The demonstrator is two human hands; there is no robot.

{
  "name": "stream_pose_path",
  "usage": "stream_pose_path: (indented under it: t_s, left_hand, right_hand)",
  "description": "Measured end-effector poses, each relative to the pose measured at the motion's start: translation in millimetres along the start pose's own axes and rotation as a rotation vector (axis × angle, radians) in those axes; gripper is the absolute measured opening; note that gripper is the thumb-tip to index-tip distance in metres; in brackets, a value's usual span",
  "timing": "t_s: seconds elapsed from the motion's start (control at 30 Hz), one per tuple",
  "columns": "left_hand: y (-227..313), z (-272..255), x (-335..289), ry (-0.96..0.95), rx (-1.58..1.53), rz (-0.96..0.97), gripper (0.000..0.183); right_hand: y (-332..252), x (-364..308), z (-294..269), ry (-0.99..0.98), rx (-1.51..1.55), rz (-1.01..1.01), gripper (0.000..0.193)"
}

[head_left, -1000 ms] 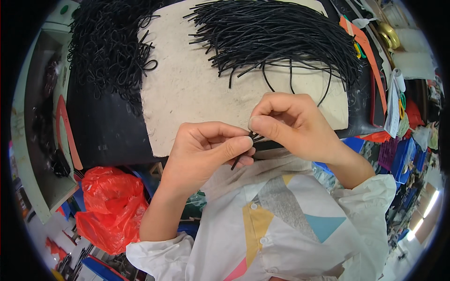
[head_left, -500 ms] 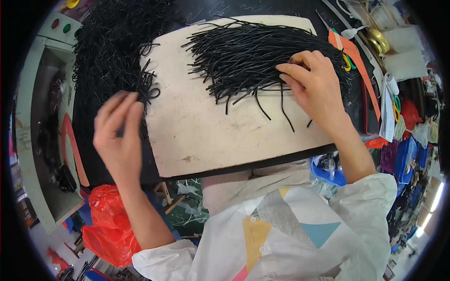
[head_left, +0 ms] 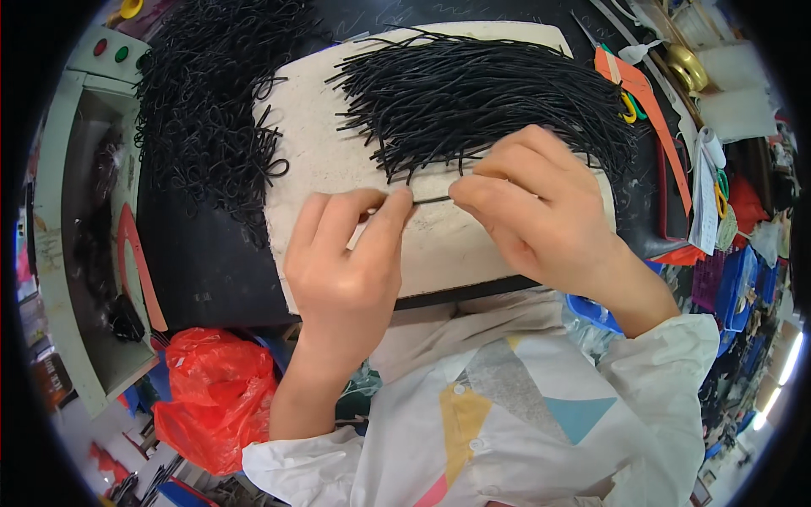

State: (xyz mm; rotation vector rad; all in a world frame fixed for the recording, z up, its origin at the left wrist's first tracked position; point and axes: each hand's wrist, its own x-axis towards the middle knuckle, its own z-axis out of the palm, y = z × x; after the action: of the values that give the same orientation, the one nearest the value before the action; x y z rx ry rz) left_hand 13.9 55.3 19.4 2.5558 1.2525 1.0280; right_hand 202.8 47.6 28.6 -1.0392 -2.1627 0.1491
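A short length of black cord [head_left: 432, 200] is stretched between my two hands, just above the pale board [head_left: 338, 160]. My left hand [head_left: 348, 253] pinches one end between thumb and fingers. The other end sits in the closed fingertips of my right hand [head_left: 536, 203]. Right behind them, a thick bundle of straight black cords [head_left: 473, 97] lies across the far part of the board, its ends uneven at the left. To the left of the board spreads a heap of looped black cords [head_left: 211, 110], some loops reaching over the board's edge.
Orange-handled scissors [head_left: 655, 118] and papers [head_left: 705, 194] lie at the right edge of the black table [head_left: 194, 279]. Left stands a grey metal box [head_left: 72, 245] with buttons. A red plastic bag [head_left: 211, 397] hangs below the table's left front.
My left hand has come right, from beside the looped heap to the board's middle. My right hand has drawn nearer from the bundle, and a cord now spans both hands.
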Motion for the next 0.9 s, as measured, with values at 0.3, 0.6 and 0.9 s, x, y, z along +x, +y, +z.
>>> stream_pose_path:
  t_s: [0.3, 0.6, 0.9]
  left_hand:
    - [12, -5, -26, 0.078, -1.752, -1.043, 0.010]
    - [26, 7, -31, 0.114, -1.695, -1.053, 0.022]
    - [22, -3, -34, -0.021, -1.300, -0.855, 0.018]
  right_hand:
    - [-11, -24, 12, 0.019, 0.651, 0.559, 0.019]
    - [-32, -27, 29, 0.139, 0.793, 0.574, 0.015]
    - [-26, -26, 15, -0.027, 0.754, 0.544, 0.016]
